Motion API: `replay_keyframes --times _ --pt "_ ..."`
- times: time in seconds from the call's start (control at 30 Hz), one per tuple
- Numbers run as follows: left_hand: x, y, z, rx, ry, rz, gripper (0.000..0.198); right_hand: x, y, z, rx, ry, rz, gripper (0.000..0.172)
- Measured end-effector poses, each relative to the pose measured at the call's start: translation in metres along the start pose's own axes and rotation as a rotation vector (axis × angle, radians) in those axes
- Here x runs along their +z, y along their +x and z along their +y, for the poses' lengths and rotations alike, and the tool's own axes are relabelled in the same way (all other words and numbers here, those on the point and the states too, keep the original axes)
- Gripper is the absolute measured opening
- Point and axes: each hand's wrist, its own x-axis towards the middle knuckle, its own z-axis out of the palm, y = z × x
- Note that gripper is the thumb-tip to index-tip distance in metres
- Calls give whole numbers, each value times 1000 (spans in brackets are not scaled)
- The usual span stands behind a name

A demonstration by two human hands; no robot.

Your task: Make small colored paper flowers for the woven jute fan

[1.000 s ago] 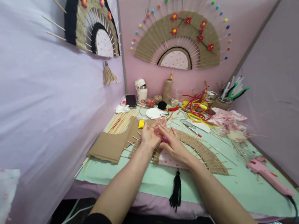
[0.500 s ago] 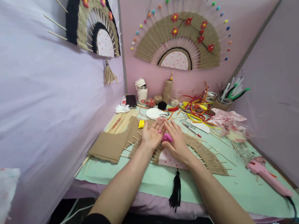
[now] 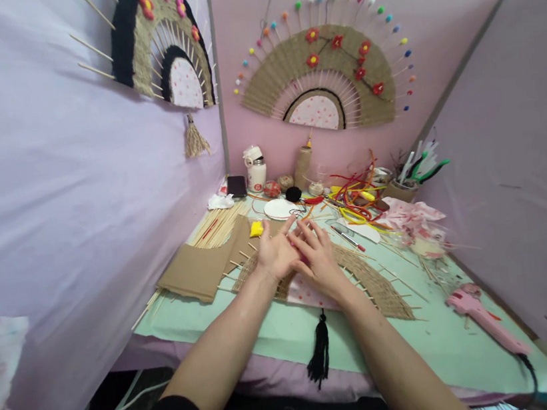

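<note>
My left hand (image 3: 277, 251) is palm up with its fingers stretched out, holding a small piece of pink modelling clay (image 3: 293, 243). Laid across that palm are the outstretched fingers of my right hand (image 3: 315, 248), which mostly hide the clay. Beneath both hands lies a woven twine fan (image 3: 375, 284) with stick ribs and a pink-dotted white centre (image 3: 305, 291). A black tassel (image 3: 319, 353) hangs from its lower edge. Beyond my left fingertips sits a small yellow packet (image 3: 256, 228).
Folded cardboard (image 3: 194, 269) and thin sticks (image 3: 216, 226) lie at left. A pink glue gun (image 3: 488, 321) is at right, with a dotted cloth (image 3: 412, 210) farther back. Coloured pipe cleaners (image 3: 353, 198), a white bottle (image 3: 255, 168) and a twine cone (image 3: 303, 166) stand behind.
My right fingers have moved left onto my left palm, covering the small clay piece. The larger pink lump seen between the hands before is now hidden. The view has shifted slightly.
</note>
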Motion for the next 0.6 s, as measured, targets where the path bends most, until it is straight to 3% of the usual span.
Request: replay_keyframes --times 0.13,0.3,0.43,0.6 --pt "0 1 3 16 -8 48 72 -1 -2 -4 -87 29 -49 59" --pt "1 2 0 35 -42 61 72 0 2 -2 18 -5 -2 57" --pt "1 3 -6 -30 -10 108 71 2 4 -5 -29 64 -42 58" --pt "-3 3 -3 31 -17 165 66 -1 1 -5 5 182 -26 58"
